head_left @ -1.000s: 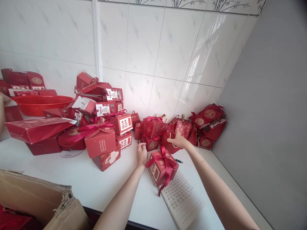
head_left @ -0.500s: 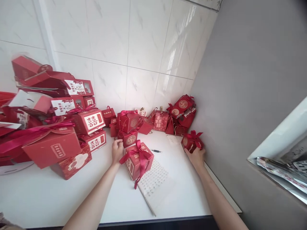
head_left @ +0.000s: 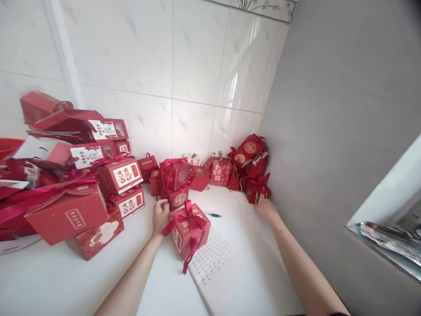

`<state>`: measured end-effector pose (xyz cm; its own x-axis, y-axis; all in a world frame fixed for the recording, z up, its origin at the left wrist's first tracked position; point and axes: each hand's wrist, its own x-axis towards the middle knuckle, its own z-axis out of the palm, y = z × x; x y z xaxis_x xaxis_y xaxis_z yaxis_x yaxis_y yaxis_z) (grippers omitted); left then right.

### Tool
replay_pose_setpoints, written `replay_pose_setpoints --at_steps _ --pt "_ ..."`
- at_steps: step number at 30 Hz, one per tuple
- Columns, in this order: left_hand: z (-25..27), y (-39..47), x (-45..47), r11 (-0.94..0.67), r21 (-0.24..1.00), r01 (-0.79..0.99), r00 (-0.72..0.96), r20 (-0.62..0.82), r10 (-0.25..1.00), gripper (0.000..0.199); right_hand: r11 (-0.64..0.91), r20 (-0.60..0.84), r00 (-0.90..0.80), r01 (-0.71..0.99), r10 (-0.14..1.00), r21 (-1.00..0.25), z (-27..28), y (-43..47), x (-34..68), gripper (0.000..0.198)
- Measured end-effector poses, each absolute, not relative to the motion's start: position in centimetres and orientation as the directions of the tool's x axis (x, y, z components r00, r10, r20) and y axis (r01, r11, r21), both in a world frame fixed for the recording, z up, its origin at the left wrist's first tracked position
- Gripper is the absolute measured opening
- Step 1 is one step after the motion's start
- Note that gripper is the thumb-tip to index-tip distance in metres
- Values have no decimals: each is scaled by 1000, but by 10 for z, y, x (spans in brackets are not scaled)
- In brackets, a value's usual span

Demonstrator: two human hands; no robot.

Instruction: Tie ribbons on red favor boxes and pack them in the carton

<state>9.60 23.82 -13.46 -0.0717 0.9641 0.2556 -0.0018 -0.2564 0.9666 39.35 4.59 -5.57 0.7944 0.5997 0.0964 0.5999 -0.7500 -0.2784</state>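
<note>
My right hand (head_left: pixel 267 209) is at the front of a dark red gift box (head_left: pixel 254 193) with a ribbon bow, by the grey wall. Its fingers are on the box and partly hidden. On the left, my left hand (head_left: pixel 161 216) rests with loosely bent fingers against a small red box (head_left: pixel 176 198) with a gold round emblem. Another red box (head_left: pixel 175 174) is stacked on that one. Just right of this hand, a larger red gift box (head_left: pixel 191 232) tied with a crimson ribbon sits on an open notebook (head_left: pixel 213 263) with rows of writing.
A tall heap of red boxes (head_left: pixel 66 206) fills the left side. More red boxes and bags (head_left: pixel 220 172) line the tiled wall, with a pile (head_left: pixel 250 147) in the corner. A black pen (head_left: pixel 216 215) lies behind the notebook. A white shelf (head_left: pixel 388 193) juts in at right.
My right hand has moved the bow-topped box back and slightly left, up against the corner pile. My left hand stays by the stacked boxes. The view has tilted up a little.
</note>
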Motion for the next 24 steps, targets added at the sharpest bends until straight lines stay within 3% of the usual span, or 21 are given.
replay_pose_setpoints --at_steps 3,5,8,12,15,17,20,24 --pt "-137 238 98 -281 960 -6 -87 280 956 13 -710 107 757 645 645 -282 -20 74 361 44" --pt "-138 237 98 -287 958 -7 -87 285 955 13 -544 178 611 778 772 -313 -1 103 326 44" --pt "-138 234 97 -277 961 -9 -78 275 958 15 -202 294 310 916 904 -346 13 155 271 61" --pt "-135 230 96 -255 967 -20 -78 253 964 18 68 351 169 818 921 -571 9 214 228 107" --pt "-134 229 96 -251 968 -25 -80 249 965 18 83 321 200 722 926 -687 0 228 222 104" --pt "-134 229 96 -254 967 -27 -73 252 965 18 127 417 229 731 880 -670 -6 220 227 96" --pt "-134 230 96 -258 966 -29 -64 256 965 18 214 669 275 806 691 -552 -21 180 252 88" --pt "-134 234 98 -246 969 -35 -58 243 968 20 81 806 299 917 511 -391 -53 89 306 82"
